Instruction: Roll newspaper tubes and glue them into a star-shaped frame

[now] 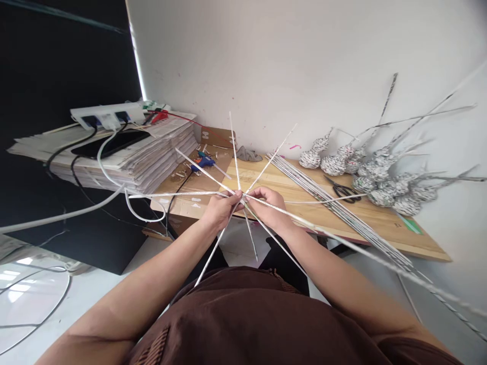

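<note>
Both hands meet over the table's front edge, around the crossing point of several thin rolled-paper sticks [205,172] that fan out like spokes. My left hand [221,209] pinches the crossing between thumb and fingers. On the other side, my right hand [271,205] has its fingers bent round the sticks close to the centre. A long paper strand [342,238] runs from the centre past my right forearm to the lower right. My fingers partly hide the crossing itself.
Woven paper gourd shapes [380,182] stand at the right, beside black scissors [344,192]. A bundle of paper sticks [323,195] lies across the wooden table [426,241]. A blue glue gun [203,162] rests on cardboard. Stacked papers [163,152] carry a power strip [110,115] and a phone [110,144].
</note>
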{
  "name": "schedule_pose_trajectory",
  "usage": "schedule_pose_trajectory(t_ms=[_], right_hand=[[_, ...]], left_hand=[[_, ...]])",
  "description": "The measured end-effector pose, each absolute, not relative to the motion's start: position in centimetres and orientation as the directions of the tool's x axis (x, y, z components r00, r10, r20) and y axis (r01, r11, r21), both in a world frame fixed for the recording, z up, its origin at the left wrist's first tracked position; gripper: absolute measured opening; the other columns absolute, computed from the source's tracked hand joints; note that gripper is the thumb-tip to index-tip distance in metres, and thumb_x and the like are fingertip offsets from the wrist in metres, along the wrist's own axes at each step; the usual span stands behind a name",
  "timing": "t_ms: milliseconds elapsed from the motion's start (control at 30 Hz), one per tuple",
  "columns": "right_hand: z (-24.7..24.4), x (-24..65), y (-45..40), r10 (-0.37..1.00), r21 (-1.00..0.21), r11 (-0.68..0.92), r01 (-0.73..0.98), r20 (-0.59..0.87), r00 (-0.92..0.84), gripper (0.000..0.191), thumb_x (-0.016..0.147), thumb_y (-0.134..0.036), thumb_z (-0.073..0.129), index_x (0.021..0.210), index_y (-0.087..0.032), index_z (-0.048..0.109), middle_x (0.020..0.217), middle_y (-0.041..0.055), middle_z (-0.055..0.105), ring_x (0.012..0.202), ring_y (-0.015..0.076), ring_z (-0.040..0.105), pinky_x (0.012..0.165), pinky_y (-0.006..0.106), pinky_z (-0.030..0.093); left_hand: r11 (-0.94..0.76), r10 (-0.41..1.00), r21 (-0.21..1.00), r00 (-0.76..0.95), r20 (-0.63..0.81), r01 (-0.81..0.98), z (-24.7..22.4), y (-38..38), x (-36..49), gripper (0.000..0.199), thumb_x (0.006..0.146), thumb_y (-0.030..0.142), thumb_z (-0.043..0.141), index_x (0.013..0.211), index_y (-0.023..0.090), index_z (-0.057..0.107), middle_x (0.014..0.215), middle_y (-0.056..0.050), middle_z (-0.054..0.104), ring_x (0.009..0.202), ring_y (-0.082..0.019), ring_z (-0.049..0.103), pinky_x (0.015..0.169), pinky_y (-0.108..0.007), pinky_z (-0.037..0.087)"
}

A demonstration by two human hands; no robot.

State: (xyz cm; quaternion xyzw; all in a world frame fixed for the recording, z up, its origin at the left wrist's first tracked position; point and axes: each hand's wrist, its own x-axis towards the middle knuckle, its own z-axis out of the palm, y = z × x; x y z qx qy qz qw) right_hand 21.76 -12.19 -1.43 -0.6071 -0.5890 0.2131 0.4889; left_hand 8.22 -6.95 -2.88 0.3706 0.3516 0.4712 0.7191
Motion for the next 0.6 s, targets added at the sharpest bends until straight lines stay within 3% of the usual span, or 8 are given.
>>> schedule_pose_trajectory(t_ms=[133, 333, 433, 600], right_hand=[[-1.7, 22.2, -11.5, 0.927, -0.874, 0.225, 0.431, 0.329, 0.183, 0.015, 0.075, -0.034, 0.066, 0.08, -0.02, 0.063, 0.08, 0.0018, 0.07, 0.071, 0.0156, 0.065, 0.068, 0.027, 0.049], [-2.1, 23.3, -10.2, 0.969, -0.932, 0.195, 0.307, 0.23, 0.084, 0.022, 0.071, -0.038, 0.071, 0.077, -0.018, 0.062, 0.077, 0.0019, 0.068, 0.071, 0.0156, 0.063, 0.068, 0.028, 0.049], [-1.7, 23.5, -10.6, 0.934, -0.888, 0.284, 0.362, 0.342, 0.104, 0.025, 0.07, -0.036, 0.073, 0.083, -0.018, 0.062, 0.083, 0.0029, 0.069, 0.076, 0.0162, 0.064, 0.072, 0.029, 0.05], [-1.1, 22.8, -11.7, 0.816, -0.69, 0.396, 0.606, 0.567, 0.113, 0.01, 0.076, -0.029, 0.069, 0.076, -0.02, 0.066, 0.08, 0.0038, 0.069, 0.076, 0.017, 0.063, 0.075, 0.029, 0.048]], left_hand=[[0.252, 0.934, 0.884, 0.338, -0.115, -0.395, -3.1, -6.8, 8.2, 0.018, 0.067, 0.019, 0.078, 0.067, 0.006, 0.066, 0.071, -0.006, 0.064, 0.063, -0.011, 0.062, 0.061, -0.024, 0.058], [0.245, 0.937, 0.885, 0.331, -0.111, -0.395, -3.4, -6.8, 8.2, 0.021, 0.064, 0.022, 0.081, 0.069, 0.007, 0.067, 0.072, -0.005, 0.064, 0.064, -0.011, 0.061, 0.059, -0.022, 0.057], [0.237, 0.943, 0.879, 0.316, -0.106, -0.414, -3.4, -6.7, 8.3, 0.024, 0.062, 0.023, 0.082, 0.069, 0.007, 0.066, 0.071, -0.004, 0.063, 0.063, -0.011, 0.061, 0.06, -0.022, 0.056], [0.236, 0.947, 0.875, 0.301, -0.11, -0.423, -3.4, -6.6, 8.4, 0.026, 0.06, 0.025, 0.083, 0.067, 0.008, 0.065, 0.069, -0.004, 0.063, 0.063, -0.011, 0.061, 0.06, -0.023, 0.056]])
